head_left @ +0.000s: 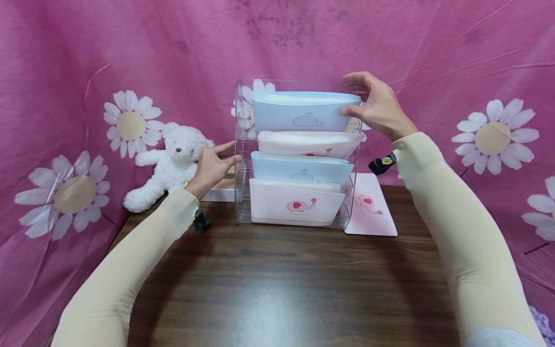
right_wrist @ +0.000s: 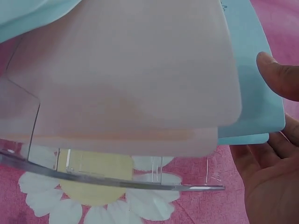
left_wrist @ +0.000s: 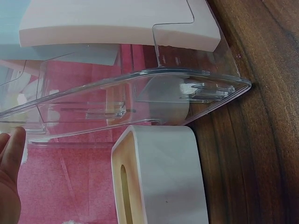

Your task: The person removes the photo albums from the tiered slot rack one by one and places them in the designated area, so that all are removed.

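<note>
A clear stepped rack (head_left: 243,193) holds several file folders in tiers, pale blue and pale pink by turns. At the top tier stands a blue folder (head_left: 282,115) with a grey whale print. My right hand (head_left: 379,106) holds this folder at its right edge, thumb in front and fingers behind, as the right wrist view also shows. Below it are a pink folder (head_left: 282,144), another blue folder (head_left: 273,166) and a pink elephant folder (head_left: 269,200) at the front. My left hand (head_left: 211,166) has its extended fingers (left_wrist: 14,149) against the rack's left side.
Another pink elephant folder (head_left: 377,212) lies by the rack's right side. To the left sit a white teddy bear (head_left: 166,166) and a white box with a slotted wooden top (left_wrist: 173,172). Pink daisy-print cloth (head_left: 303,43) hangs behind the brown wooden table (head_left: 208,289).
</note>
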